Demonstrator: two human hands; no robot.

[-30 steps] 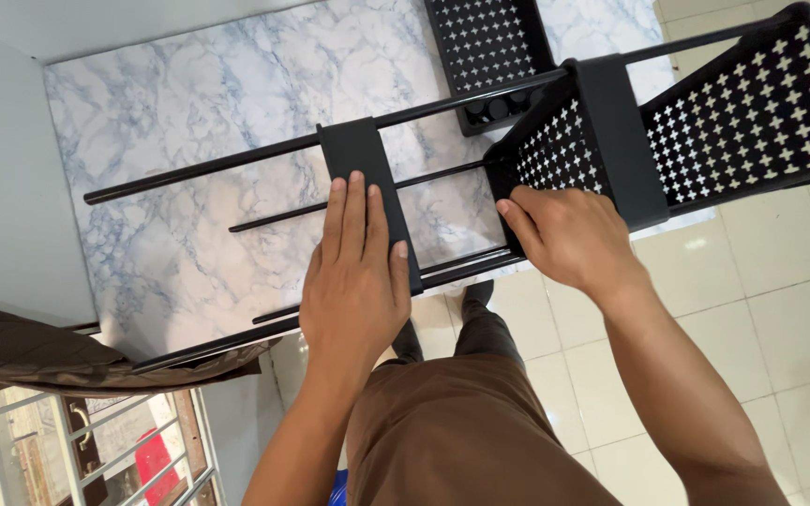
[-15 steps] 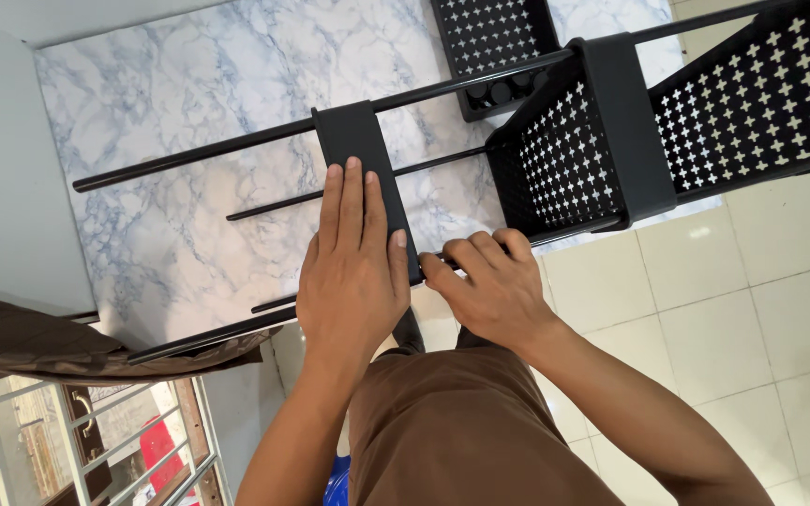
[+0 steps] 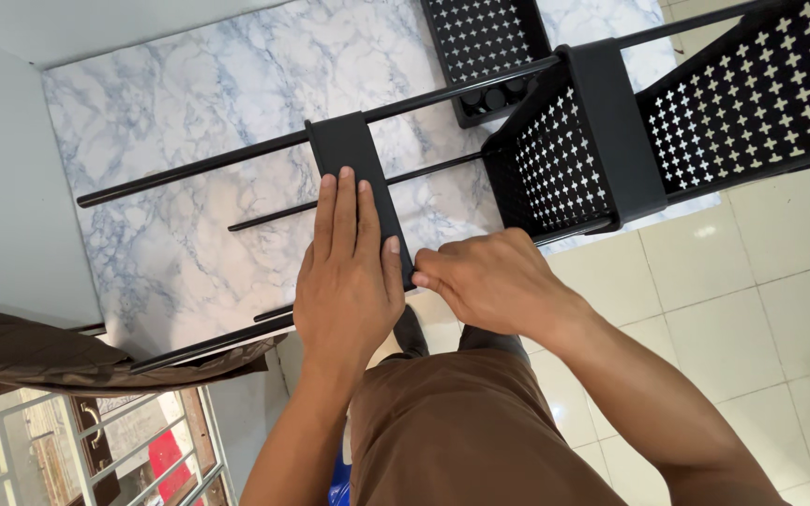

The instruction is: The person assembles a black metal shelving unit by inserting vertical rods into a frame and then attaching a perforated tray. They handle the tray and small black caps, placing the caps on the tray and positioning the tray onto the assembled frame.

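A black metal rack frame lies across a marble-patterned sheet (image 3: pixel 189 122). My left hand (image 3: pixel 347 272) rests flat, fingers together, on the frame's black flat bracket (image 3: pixel 353 155), which joins the long black rods (image 3: pixel 189 169). My right hand (image 3: pixel 491 281) is curled at the bracket's lower right edge, fingertips touching the bracket and the nearest rod. What the fingertips pinch is hidden. A black perforated basket (image 3: pixel 602 141) with cross-shaped holes sits on the rods to the right of both hands.
A second black perforated basket (image 3: pixel 485 47) lies on the marble-patterned sheet at the top. My brown-trousered leg (image 3: pixel 461 431) fills the lower middle. White floor tiles (image 3: pixel 752 319) extend to the right. A pale wall (image 3: pixel 2 187) and a railing (image 3: pixel 96 450) stand at the left.
My right hand has left the side of the perforated basket and moved left to the bracket's lower edge beside my left hand. My left hand has stayed flat on the bracket.
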